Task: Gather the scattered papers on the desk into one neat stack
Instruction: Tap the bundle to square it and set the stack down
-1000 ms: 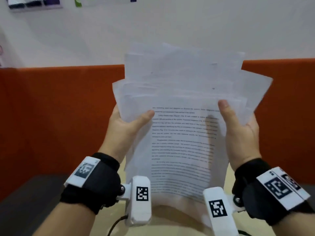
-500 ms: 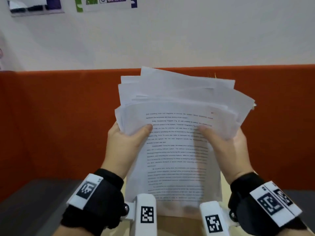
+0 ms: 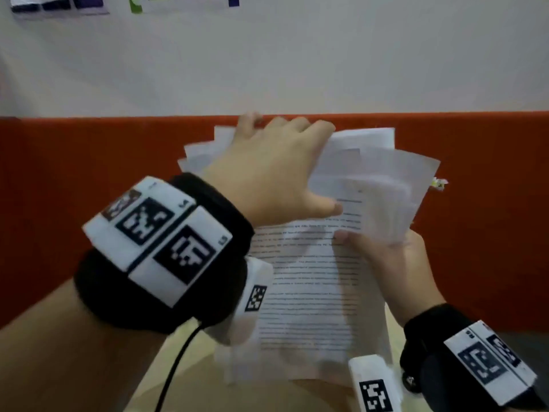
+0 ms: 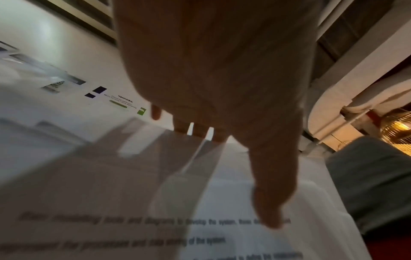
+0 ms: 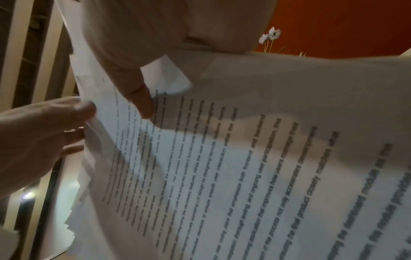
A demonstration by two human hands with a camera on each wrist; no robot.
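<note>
A sheaf of printed papers (image 3: 315, 292) is held upright in the air above a pale wooden desk (image 3: 184, 364), its lower edge just over the surface and its top edges fanned unevenly, several corners jutting out to the upper right. The left hand (image 3: 276, 176) is laid over the top edge of the sheaf, fingers bent over the far side and thumb pressed on the front sheet, so the top is gripped. The right hand (image 3: 398, 263) is closed on the right side of the sheaf, thumb on the printed face and the other fingers behind. In the right wrist view the sheet edges on that side are seen staggered, not flush. Open air lies to the left and right of the sheaf. Behind it an orange partition (image 3: 89, 188) is seen across the full width, with a white wall (image 3: 297, 60) above. A small white flower (image 3: 439, 183) shows past the right edge of the sheaf. The long axis of the papers runs up and down, with the text lines level and the printed side facing the person.
</note>
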